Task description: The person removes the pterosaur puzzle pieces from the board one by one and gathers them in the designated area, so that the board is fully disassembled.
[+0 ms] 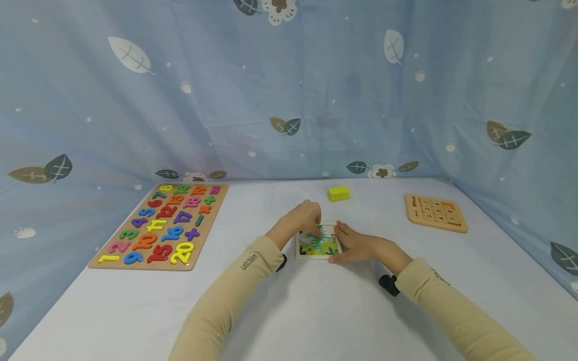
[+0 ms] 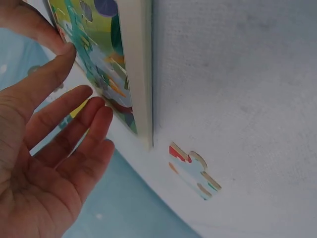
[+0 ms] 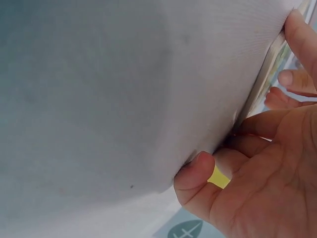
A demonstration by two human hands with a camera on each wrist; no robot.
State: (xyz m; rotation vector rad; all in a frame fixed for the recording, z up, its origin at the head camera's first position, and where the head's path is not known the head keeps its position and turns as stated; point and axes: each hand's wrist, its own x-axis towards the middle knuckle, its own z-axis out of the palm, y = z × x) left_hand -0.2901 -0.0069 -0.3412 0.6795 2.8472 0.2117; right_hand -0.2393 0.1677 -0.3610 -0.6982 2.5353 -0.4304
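Note:
A small framed jigsaw puzzle (image 1: pixel 318 246) with a green dinosaur picture lies on the white table. My left hand (image 1: pixel 304 216) is over its far left part, thumb touching the picture. The left wrist view shows the other fingers (image 2: pixel 96 148) of that hand loosely bent and holding nothing. With my right hand (image 1: pixel 356 244) I grip the frame's right side, thumb at the near corner and fingertips (image 3: pixel 195 171) along the far part of the edge. A loose puzzle piece (image 2: pixel 193 171), pale blue with a red patch, lies beside the frame; in the head view it is hidden.
At the left lies a wooden number board (image 1: pixel 198 250) with colourful numerals and signs. A yellow-green block (image 1: pixel 338 193) stands behind the puzzle. Further right is a small wooden number tile board (image 1: pixel 435 213). A blue leaf-patterned curtain (image 1: pixel 289 100) borders the table's back.

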